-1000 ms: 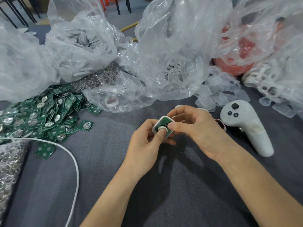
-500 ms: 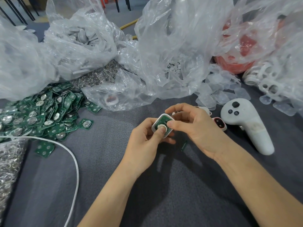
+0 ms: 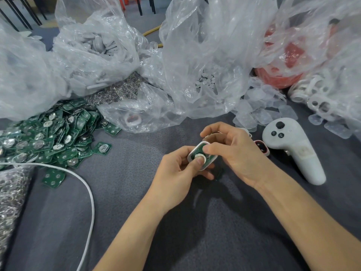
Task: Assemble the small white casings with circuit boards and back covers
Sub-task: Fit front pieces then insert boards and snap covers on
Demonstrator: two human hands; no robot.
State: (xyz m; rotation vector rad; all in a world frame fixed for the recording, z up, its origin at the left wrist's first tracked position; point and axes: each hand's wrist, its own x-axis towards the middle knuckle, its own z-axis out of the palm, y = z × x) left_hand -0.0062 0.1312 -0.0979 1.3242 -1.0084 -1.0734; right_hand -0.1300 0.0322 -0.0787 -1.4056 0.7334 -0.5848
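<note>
Clear plastic bags (image 3: 205, 55) heap across 12 o'clock. The pile of green circuit boards (image 3: 48, 137) spreads at 9, and the white controller (image 3: 293, 151) lies at 3. At centre, your right hand (image 3: 238, 157) and left hand (image 3: 175, 173) both grip the small white casing (image 3: 210, 163), fingers curled round it, left thumb pressing its board-filled face.

light: soft, even, overhead | shadows: faint beneath forearms | focus: sharp | edges: wide-angle bowing

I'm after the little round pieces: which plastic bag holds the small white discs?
The middle bag, discs showing through its wall; the bag left of it holds flat grey pieces, the right bag something red.
</note>
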